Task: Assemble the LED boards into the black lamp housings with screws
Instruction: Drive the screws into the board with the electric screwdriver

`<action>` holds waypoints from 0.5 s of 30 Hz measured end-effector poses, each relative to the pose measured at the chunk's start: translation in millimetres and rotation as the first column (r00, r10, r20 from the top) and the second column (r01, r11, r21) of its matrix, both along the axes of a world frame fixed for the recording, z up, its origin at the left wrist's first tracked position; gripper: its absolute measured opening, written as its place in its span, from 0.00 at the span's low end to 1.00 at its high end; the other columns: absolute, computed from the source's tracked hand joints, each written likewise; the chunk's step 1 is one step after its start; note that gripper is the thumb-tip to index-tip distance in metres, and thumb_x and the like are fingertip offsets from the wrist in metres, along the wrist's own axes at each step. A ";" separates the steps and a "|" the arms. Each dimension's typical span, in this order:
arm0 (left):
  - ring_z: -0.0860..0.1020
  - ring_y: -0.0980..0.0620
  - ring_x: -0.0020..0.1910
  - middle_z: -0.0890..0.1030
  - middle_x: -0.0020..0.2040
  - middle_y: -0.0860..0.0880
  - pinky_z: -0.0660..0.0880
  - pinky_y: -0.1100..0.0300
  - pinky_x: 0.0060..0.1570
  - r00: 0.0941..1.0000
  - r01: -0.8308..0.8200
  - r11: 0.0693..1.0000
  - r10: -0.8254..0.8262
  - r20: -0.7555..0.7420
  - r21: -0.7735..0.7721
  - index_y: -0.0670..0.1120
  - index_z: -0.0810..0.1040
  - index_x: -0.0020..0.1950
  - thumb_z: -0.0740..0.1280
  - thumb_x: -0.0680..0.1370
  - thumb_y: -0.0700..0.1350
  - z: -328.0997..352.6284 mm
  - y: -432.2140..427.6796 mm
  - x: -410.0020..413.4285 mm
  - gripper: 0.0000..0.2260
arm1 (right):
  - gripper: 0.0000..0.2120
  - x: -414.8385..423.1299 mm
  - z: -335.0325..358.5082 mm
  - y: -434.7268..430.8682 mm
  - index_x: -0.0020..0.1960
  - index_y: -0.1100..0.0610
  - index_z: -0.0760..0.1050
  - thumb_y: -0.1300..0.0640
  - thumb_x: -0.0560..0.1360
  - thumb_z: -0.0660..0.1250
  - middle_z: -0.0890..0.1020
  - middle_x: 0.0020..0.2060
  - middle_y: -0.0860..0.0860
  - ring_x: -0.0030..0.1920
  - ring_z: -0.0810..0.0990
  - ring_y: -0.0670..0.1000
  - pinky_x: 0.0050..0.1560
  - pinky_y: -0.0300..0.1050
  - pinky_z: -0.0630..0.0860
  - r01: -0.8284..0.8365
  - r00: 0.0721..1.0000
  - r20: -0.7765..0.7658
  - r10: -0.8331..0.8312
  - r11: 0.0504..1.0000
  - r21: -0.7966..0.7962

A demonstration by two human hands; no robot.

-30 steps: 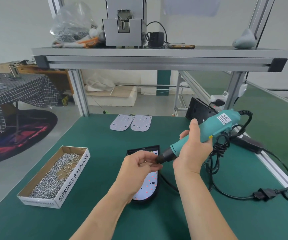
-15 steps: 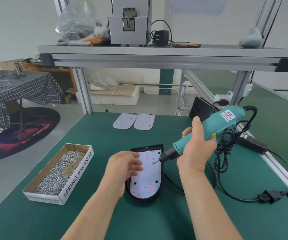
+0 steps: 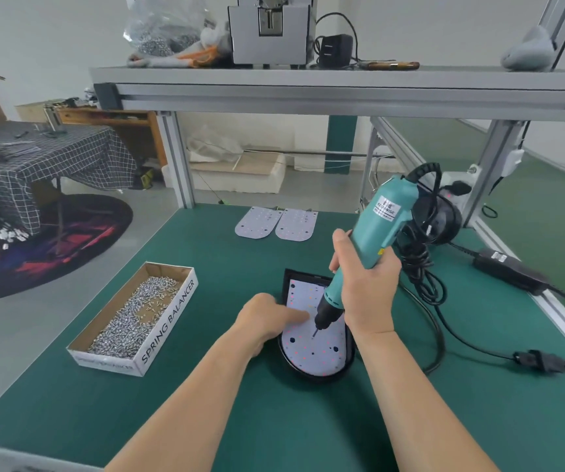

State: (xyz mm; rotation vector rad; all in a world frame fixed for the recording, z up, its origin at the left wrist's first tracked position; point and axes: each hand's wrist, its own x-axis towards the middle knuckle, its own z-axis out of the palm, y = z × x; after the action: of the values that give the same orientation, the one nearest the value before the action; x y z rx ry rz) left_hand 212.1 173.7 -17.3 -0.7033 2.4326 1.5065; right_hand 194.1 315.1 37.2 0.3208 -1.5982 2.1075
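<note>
Item: LED board, pale with red dots, seated inside black lamp housing; housing lies flat on the green counter, near its middle, rounded end toward the person

Right hand: forearm reaches in from the lower right, wrist bent; fingers and thumb wrapped round the body of the teal electric screwdriver. Tool tilted, upper end leaning away and to the right, bit tip down on the board near its centre

Left hand: rests at the housing's left edge; forefinger laid straight onto the board just beside the bit, other fingers tucked under, whether they hold anything cannot be told

Also on the counter:
- cardboard box of screws, left of the housing
- two spare LED boards, side by side, at the far edge
- black power adapter and coiled cable, to the right
</note>
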 end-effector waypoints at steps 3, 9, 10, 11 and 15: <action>0.83 0.46 0.47 0.86 0.49 0.46 0.80 0.52 0.50 1.000 -0.002 0.999 0.003 -0.008 0.046 0.40 0.82 0.51 0.79 0.68 0.49 -2.9 -1.0 -2.3 0.18 | 0.12 0.4 -3.4 1.3 0.38 0.57 0.74 0.51 0.73 0.73 0.75 0.27 0.51 0.28 0.74 0.49 0.33 0.36 0.73 -0.021 1.000 -0.003 0.021 1.000 0.004; 0.84 0.43 0.51 0.86 0.49 0.44 0.79 0.45 0.60 1.000 0.017 0.996 -0.018 0.006 0.085 0.40 0.83 0.52 0.79 0.65 0.48 -0.9 1.0 -2.3 0.20 | 0.17 3.1 -14.0 1.3 0.40 0.64 0.72 0.51 0.73 0.72 0.74 0.27 0.51 0.29 0.72 0.50 0.34 0.38 0.72 -0.060 0.998 0.006 0.060 0.998 0.024; 0.84 0.43 0.52 0.86 0.50 0.44 0.79 0.45 0.60 1.000 0.019 0.997 -0.019 0.009 0.081 0.40 0.83 0.52 0.79 0.67 0.47 -1.8 0.8 -2.4 0.18 | 0.17 3.3 -15.0 1.2 0.41 0.65 0.72 0.51 0.73 0.72 0.74 0.27 0.51 0.29 0.72 0.50 0.35 0.38 0.72 -0.063 0.998 0.005 0.063 0.998 0.029; 0.84 0.43 0.52 0.86 0.50 0.44 0.78 0.45 0.60 1.000 0.017 0.997 -0.017 0.010 0.081 0.40 0.83 0.53 0.78 0.69 0.46 -2.9 0.5 -2.4 0.16 | 0.17 3.5 -15.6 1.0 0.41 0.65 0.72 0.52 0.73 0.72 0.73 0.27 0.52 0.29 0.71 0.50 0.35 0.38 0.72 -0.064 0.998 0.006 0.064 0.997 0.033; 0.84 0.42 0.53 0.86 0.51 0.44 0.78 0.44 0.61 1.000 0.014 0.997 -0.014 0.007 0.080 0.40 0.83 0.53 0.78 0.69 0.47 -3.7 0.3 -1.6 0.17 | 0.18 4.6 -15.5 0.4 0.41 0.66 0.71 0.52 0.73 0.72 0.72 0.28 0.55 0.30 0.71 0.52 0.34 0.41 0.72 -0.061 0.998 0.014 0.061 0.997 0.036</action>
State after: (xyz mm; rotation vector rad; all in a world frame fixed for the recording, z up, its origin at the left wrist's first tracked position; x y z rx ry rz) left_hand 210.4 174.1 -21.0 -0.6738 2.3515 1.5830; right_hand 198.7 315.5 21.7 0.3737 -1.6555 2.1318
